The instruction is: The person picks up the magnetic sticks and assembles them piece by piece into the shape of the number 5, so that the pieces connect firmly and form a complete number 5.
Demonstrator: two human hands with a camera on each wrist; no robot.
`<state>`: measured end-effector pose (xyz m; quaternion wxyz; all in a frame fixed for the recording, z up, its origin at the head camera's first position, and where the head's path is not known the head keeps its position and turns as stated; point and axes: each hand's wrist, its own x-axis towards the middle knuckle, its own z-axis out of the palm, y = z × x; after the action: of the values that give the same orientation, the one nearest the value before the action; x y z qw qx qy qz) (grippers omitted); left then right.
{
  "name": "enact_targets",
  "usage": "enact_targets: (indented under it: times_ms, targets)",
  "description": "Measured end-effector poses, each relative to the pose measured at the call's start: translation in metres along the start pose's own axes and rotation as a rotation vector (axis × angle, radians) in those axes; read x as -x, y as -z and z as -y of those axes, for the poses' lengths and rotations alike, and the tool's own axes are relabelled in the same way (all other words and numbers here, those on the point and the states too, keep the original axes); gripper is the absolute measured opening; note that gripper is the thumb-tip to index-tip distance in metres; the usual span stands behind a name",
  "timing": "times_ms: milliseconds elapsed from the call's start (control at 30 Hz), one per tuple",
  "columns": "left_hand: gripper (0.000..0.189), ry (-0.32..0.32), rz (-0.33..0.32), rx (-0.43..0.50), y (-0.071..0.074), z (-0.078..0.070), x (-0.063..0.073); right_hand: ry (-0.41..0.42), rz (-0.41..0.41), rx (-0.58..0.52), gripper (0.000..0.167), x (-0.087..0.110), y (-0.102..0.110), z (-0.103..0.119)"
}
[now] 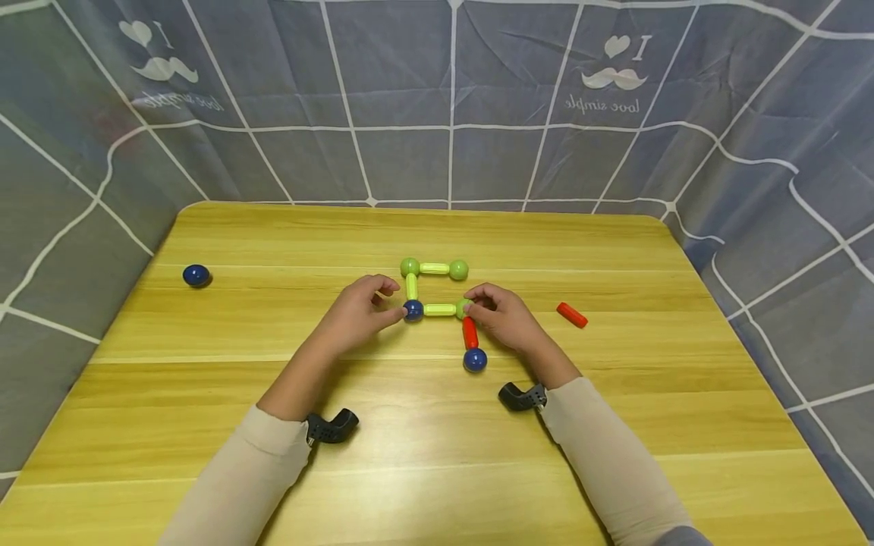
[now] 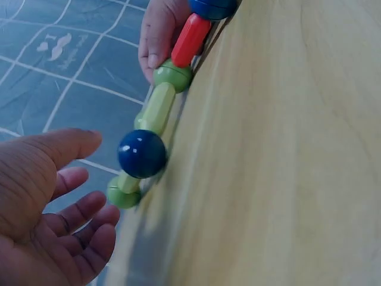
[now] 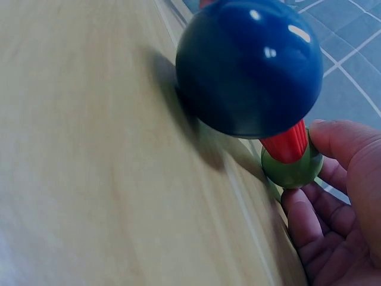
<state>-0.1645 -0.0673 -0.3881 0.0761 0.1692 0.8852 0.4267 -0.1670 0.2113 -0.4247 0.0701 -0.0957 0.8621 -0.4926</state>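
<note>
A joined chain of balls and rods lies mid-table: two green balls with a yellow-green rod (image 1: 434, 268) at the back, another rod (image 1: 412, 287) to a blue ball (image 1: 413, 309), a third rod (image 1: 440, 310) to a green ball (image 3: 292, 167), then a red rod (image 1: 470, 334) ending in a second blue ball (image 3: 250, 68). My right hand (image 1: 504, 315) pinches that front green ball between thumb and fingers. Beside the first blue ball, my left hand (image 2: 53, 202) has its fingers loosely bent; a gap shows between them and the ball in the left wrist view.
A loose red rod (image 1: 572, 315) lies to the right of my right hand. A dark blue half-round piece (image 1: 196, 275) sits near the table's left edge. Behind the wooden table (image 1: 410, 470) hangs a grey checked curtain (image 1: 396, 91).
</note>
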Motion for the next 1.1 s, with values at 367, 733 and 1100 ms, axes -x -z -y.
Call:
enact_targets:
  times_ms: [367, 733, 1100]
  targets:
    - [0.04, -0.043, 0.038, 0.039, -0.019, 0.018, -0.005, 0.006, -0.009, -0.003, 0.02, 0.0, -0.001, 0.0]
    - [0.035, -0.054, 0.025, 0.043, -0.022, 0.023, -0.003, 0.009, -0.013, -0.001, 0.02, 0.002, -0.002, -0.001]
    - [0.032, -0.091, -0.003, 0.003, -0.027, 0.027, -0.002, 0.002, -0.016, 0.009, 0.02, 0.003, -0.003, -0.001]
